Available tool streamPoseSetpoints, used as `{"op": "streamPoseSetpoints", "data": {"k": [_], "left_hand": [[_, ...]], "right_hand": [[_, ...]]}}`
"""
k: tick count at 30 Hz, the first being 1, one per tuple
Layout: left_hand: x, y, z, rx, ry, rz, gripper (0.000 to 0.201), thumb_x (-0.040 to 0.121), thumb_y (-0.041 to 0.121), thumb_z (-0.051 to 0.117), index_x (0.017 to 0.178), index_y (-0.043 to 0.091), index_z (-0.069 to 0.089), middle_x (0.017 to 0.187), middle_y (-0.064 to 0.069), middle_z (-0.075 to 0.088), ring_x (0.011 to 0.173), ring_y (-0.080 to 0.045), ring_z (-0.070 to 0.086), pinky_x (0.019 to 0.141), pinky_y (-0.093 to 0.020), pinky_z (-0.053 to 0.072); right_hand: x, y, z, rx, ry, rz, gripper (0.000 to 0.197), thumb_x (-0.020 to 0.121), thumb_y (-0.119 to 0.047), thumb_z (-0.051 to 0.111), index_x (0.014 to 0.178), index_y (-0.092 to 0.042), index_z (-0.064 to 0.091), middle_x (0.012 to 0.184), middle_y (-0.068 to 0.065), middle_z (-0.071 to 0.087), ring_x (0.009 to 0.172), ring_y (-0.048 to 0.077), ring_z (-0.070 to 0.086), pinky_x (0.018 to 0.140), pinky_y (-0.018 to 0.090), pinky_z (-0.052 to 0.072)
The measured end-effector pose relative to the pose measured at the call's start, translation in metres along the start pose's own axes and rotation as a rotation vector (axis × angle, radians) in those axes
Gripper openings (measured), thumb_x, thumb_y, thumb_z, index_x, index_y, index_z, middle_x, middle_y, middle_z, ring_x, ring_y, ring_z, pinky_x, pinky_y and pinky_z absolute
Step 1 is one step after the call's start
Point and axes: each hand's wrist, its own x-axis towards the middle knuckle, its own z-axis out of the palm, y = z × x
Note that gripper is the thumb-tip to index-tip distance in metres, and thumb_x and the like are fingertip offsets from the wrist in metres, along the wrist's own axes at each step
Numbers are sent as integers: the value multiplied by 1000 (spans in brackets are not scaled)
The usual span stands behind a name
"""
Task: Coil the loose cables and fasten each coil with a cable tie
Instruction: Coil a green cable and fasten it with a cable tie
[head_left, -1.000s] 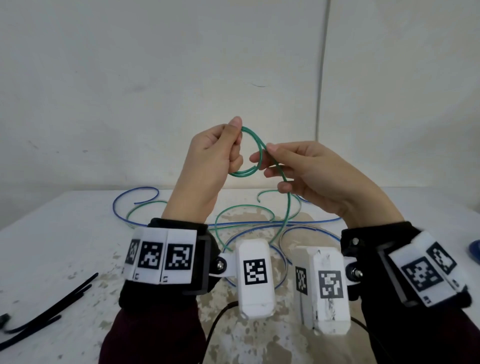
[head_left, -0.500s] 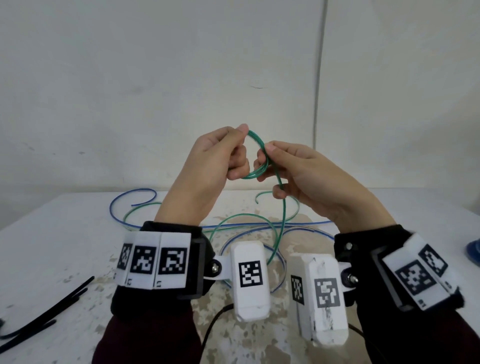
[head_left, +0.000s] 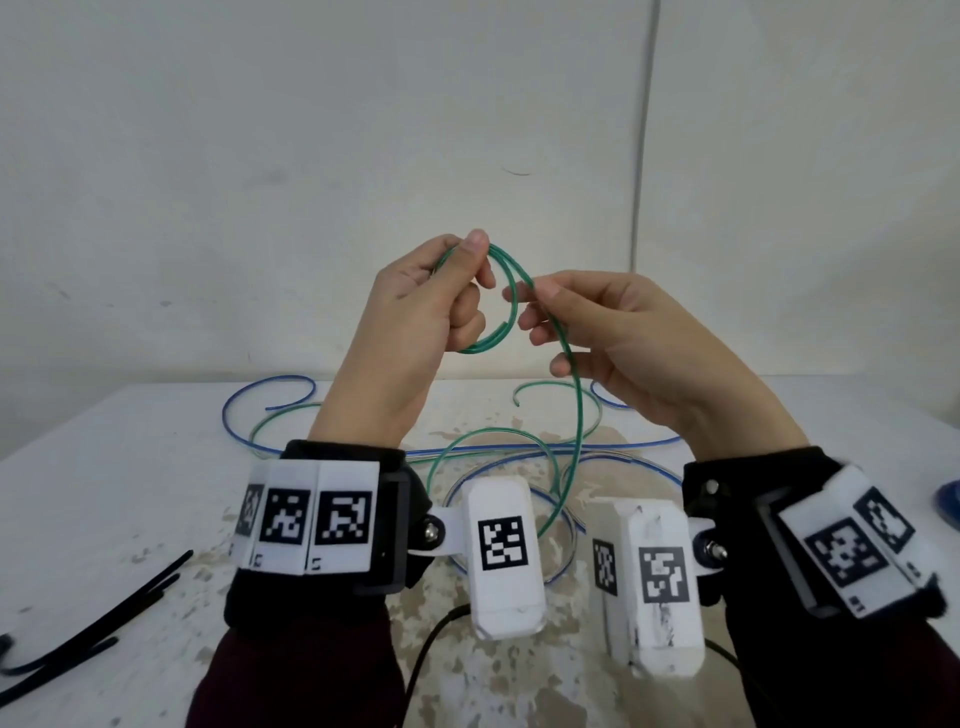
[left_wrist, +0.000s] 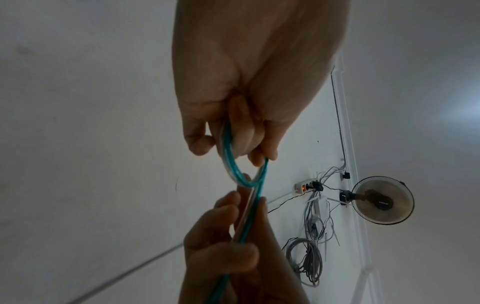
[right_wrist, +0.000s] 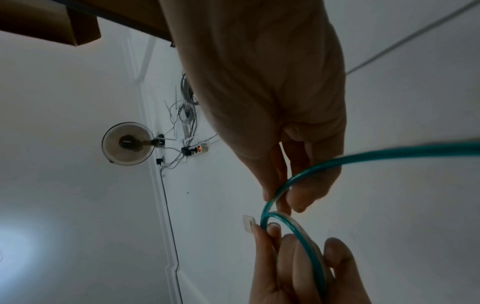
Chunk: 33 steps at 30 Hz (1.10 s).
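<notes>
A green cable (head_left: 511, 306) is raised above the white table (head_left: 130, 493). My left hand (head_left: 467, 260) pinches the top of a small green loop with two strands, also seen in the left wrist view as the green loop (left_wrist: 233, 164). My right hand (head_left: 530, 296) pinches the free run of the same cable just right of the loop; that strand (right_wrist: 311, 170) crosses my right fingers and hangs down to the table. More green cable and a blue cable (head_left: 270, 395) lie loose on the table. Black cable ties (head_left: 104, 608) lie at the front left.
A blue object (head_left: 948, 501) shows at the table's right edge. A white wall stands close behind the table. The loose cables sprawl across the table's middle, under and behind my wrists.
My hands drew close together half a second ago and have parted a little. The loop in my left hand now shows a second strand, and the hanging strand has shifted.
</notes>
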Motion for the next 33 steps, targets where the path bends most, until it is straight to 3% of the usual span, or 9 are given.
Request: {"op": "streamPoseSetpoints", "data": {"k": [2,6,8,10,15,19,22,29,33], "left_hand": [[0,0,3,-12,10,2,30,101,23,44,74,9,46,46,11,21,44,-9,15,47,-19,21],[0,-1,16,-95,53,11,31,102,23,40,75,10,42,47,10,23,41,-7,17,70,-30,30],[-1,0,23,-161,82,15,31,103,19,38,73,10,40,56,2,19,41,-6,18,60,-17,39],[-1,0,27,-184,92,18,31,103,18,37,74,10,39,69,-8,10,42,-6,18,46,-10,37],[2,-6,20,-130,111,22,30,103,23,38,75,10,40,54,5,20,41,-7,20,51,-18,26],[2,-6,18,-119,128,25,30,103,23,38,76,10,41,54,4,23,43,-8,19,47,-19,20],[3,-4,16,-135,118,24,31,103,24,39,75,11,41,55,3,21,43,-8,19,48,-20,21],[3,2,15,-236,167,59,32,103,24,36,73,13,39,53,5,22,43,-8,17,42,-15,28],[3,2,13,-214,151,37,32,103,26,36,74,13,39,50,8,23,43,-8,17,47,-17,21]], "right_hand": [[-1,0,-1,30,-54,40,22,96,-20,49,97,-10,69,80,0,60,70,5,59,55,18,49],[-2,1,2,94,-90,80,23,97,-27,46,89,-14,63,80,-1,61,73,8,63,49,17,47],[0,2,2,102,-59,57,26,99,-27,43,83,-17,60,80,-5,62,78,10,60,52,18,47],[2,3,2,71,-23,18,29,101,-27,40,80,-19,58,79,-6,61,82,12,56,57,19,46],[3,2,9,-47,67,-38,29,100,-24,46,80,-14,65,78,0,63,73,9,56,55,19,46],[-1,-3,7,-116,124,-129,14,92,-13,60,99,-5,70,83,14,69,72,10,63,57,21,52],[-2,-4,7,-81,118,-149,13,88,-8,64,101,-7,66,83,12,72,72,12,65,60,23,54],[3,4,15,257,66,-21,14,90,-17,59,77,-14,63,86,7,68,73,9,66,56,19,51],[4,5,14,356,-15,71,17,94,-18,52,89,-11,66,82,-1,67,76,8,62,57,18,52]]}}
